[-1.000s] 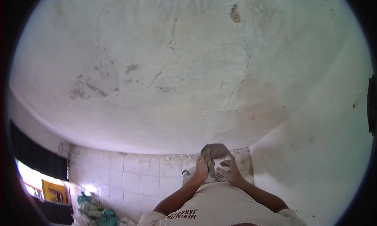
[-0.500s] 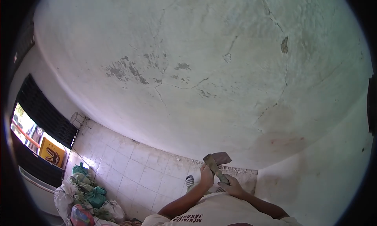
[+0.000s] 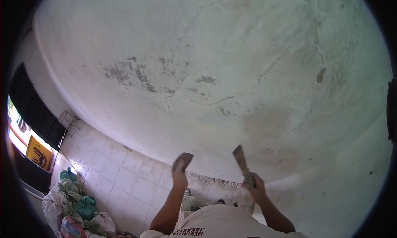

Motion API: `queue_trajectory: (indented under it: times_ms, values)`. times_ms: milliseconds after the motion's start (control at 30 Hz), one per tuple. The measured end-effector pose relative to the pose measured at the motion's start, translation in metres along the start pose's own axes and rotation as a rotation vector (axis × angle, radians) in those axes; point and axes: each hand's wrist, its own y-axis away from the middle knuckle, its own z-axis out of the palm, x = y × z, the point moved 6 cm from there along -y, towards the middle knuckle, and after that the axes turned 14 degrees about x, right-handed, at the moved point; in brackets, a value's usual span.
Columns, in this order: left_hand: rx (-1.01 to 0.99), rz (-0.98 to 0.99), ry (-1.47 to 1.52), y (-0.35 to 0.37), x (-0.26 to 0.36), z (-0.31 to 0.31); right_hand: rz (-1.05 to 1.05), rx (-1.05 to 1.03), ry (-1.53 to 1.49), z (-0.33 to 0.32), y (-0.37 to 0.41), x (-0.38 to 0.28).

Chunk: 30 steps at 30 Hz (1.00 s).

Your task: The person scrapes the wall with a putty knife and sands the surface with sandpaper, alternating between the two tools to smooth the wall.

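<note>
Where cracked white wall (image 3: 215,64) meets pale tiled floor (image 3: 120,176), left hand (image 3: 179,176) grips a brown flat pad (image 3: 184,158), right hand (image 3: 257,186) a thin scraper (image 3: 240,157).

The hands have parted, left hand (image 3: 180,176) keeping the brown sheet (image 3: 184,158), right hand (image 3: 255,186) the scraper (image 3: 240,158).

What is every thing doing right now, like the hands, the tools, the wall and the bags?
left hand, shut on the brown sheet, raised
brown sheet, held up near the wall
right hand, shut on the scraper's handle
scraper, blade up, tilted left
wall, cracked and patchy
bags, piled at the left
</note>
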Motion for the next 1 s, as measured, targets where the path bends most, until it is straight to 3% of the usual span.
queue_trajectory:
  times_ms: [233, 367, 467, 567, 667, 800, 1000]
  values:
    - [0.372, 0.523, 0.037, -0.106, 0.138, -0.034, -0.432, 0.282, 0.009, 0.01, -0.036, -0.119]
    - [0.452, 0.994, -0.225, -0.157, 0.215, -0.016, -0.674, 0.371, 0.058, 0.036, -0.045, -0.156]
    - [0.544, 1.026, -0.198, -0.186, 0.259, 0.004, -0.859, 0.371, 0.032, 0.057, -0.052, -0.175]
    - [0.289, 1.019, -0.191, -0.184, 0.275, 0.049, -0.996, 0.46, 0.06, 0.074, -0.058, -0.185]
    - [0.261, 1.075, -0.417, -0.168, 0.226, 0.086, -0.943, 0.514, 0.037, 0.088, -0.072, -0.181]
    - [0.06, 1.207, -0.607, -0.148, 0.167, 0.076, -0.898, 0.532, -0.018, 0.105, -0.087, -0.18]
    - [0.359, 1.042, -0.53, -0.24, 0.297, 0.04, -0.877, 0.444, -0.061, 0.101, -0.106, -0.173]
